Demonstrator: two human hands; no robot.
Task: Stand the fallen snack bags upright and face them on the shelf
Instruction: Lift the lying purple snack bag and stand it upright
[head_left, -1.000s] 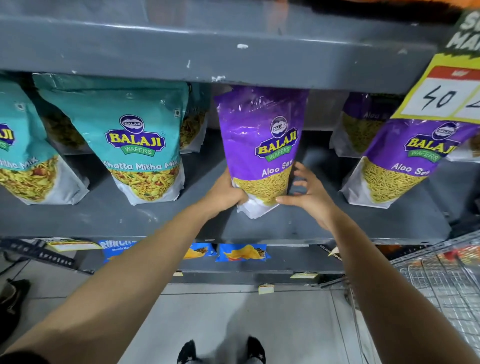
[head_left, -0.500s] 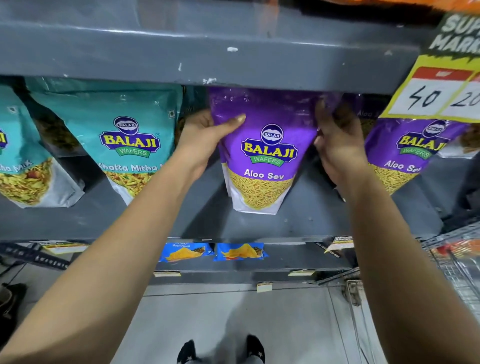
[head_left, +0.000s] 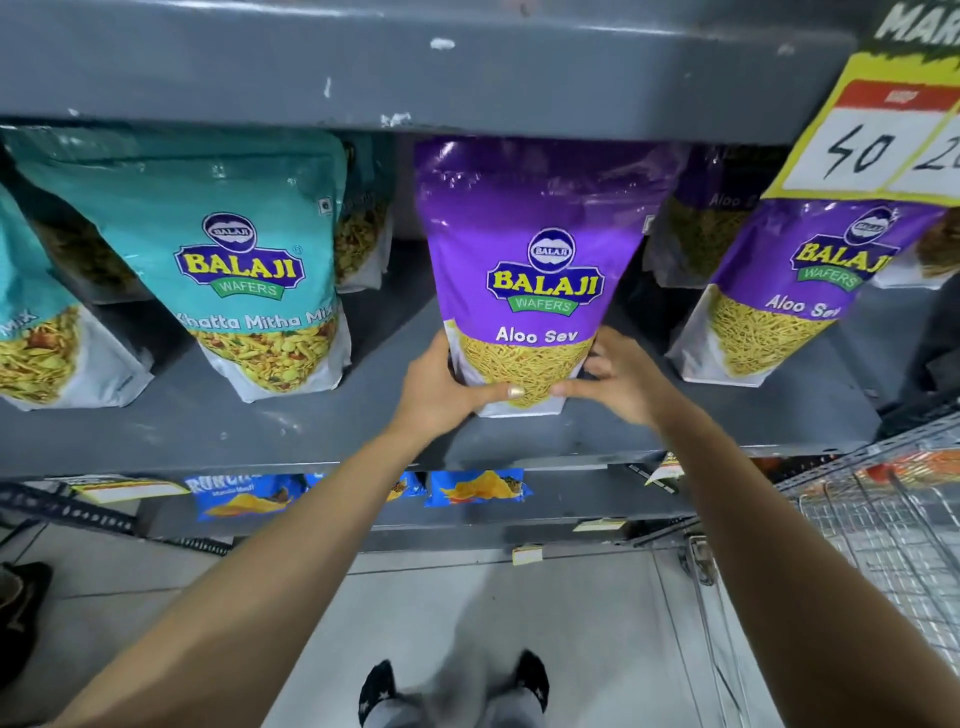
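Observation:
A purple Balaji Aloo Sev bag (head_left: 530, 234) stands upright at the middle of the grey shelf (head_left: 260, 431), label facing me. My left hand (head_left: 441, 387) grips its lower left corner with the thumb across the front. My right hand (head_left: 621, 382) holds the lower right corner, fingers curled around the side. A second purple Aloo Sev bag (head_left: 789, 296) stands to the right, leaning left. Behind the two, another purple bag (head_left: 698, 228) is partly hidden. To the left stands a teal Khatta Mitha Mix bag (head_left: 244, 260).
More teal bags (head_left: 36, 332) sit at the far left. A yellow price card (head_left: 883, 130) hangs from the upper shelf at top right. Blue chip packets (head_left: 478, 488) lie on the lower shelf. A wire trolley (head_left: 883, 525) stands at the right. My shoes (head_left: 452, 686) are on the tiled floor.
Both hands slid from the purple bag's upper sides down to its bottom corners. The bag now stands straighter and faces front.

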